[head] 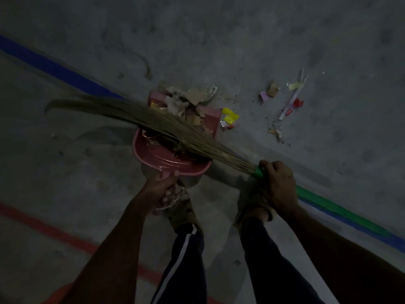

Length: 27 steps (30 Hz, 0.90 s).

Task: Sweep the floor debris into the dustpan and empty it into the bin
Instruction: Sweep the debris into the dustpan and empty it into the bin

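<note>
Pink dustpan (173, 159); tan broom (140, 116), green handle (258, 172); yellow wrappers (230, 115); navy white-striped trousers (184, 260).

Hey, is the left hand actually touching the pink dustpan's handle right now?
Touching. In the head view the left hand grips the pink dustpan by its handle, its fingers curled round it with no gap showing.

The dustpan (173, 160) looks like moulded pink plastic, smooth with a faint sheen along its ribbed back. Across it lies the broom (135, 116), a bundle of dry, matt, straw-like fibres bound into a glossy green plastic handle (258, 172). Heaped at the dustpan's mouth are torn, matt cardboard scraps (194, 98). Just beside the dustpan lie shiny yellow wrappers (229, 116), seemingly plastic film. The floor (241, 40) under the dustpan is dull grey concrete, rough and mottled.
</note>
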### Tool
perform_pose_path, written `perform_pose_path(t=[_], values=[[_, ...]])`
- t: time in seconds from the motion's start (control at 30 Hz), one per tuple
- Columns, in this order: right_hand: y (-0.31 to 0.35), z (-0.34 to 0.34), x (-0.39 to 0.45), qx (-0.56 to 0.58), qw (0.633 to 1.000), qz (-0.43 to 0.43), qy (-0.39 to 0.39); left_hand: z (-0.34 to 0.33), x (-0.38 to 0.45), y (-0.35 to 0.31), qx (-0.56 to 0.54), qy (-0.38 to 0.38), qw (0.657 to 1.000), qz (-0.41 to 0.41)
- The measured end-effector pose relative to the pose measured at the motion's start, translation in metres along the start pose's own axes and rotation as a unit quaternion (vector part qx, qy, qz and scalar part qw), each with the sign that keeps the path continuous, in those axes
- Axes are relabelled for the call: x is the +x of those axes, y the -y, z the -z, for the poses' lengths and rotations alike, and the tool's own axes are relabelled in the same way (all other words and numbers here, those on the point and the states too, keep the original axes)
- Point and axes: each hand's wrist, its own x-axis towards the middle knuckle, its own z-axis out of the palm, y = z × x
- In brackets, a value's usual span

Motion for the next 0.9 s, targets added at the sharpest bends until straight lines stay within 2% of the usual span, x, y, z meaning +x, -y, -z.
perform_pose_path(t=[0.13, 0.23, 0.4, 0.5, 0.67, 0.9], values=[[0.017, 0.034, -0.004, 0.048, 0.999, -0.010, -0.021, -0.009, -0.025, -0.029, -0.032, 0.026, 0.999, -0.011], [0.034, 0.070, -0.014, 0.074, 0.996, -0.002, -0.054, -0.014, -0.060, -0.054, -0.038, 0.007, 0.998, -0.045], [0.069, 0.141, -0.054, 0.101, 0.991, -0.001, -0.084, -0.017, -0.141, -0.088, -0.023, -0.001, 0.998, -0.057], [0.092, 0.194, -0.102, 0.101, 0.992, -0.010, -0.068, -0.022, -0.214, -0.109, -0.016, 0.027, 0.998, -0.057], [0.125, 0.276, -0.207, 0.128, 0.989, -0.040, -0.062, -0.029, -0.347, -0.134, 0.019, 0.014, 0.998, -0.064], [0.175, 0.356, -0.335, 0.144, 0.984, -0.001, -0.102, -0.018, -0.493, -0.136, 0.012, -0.006, 0.996, -0.090]])
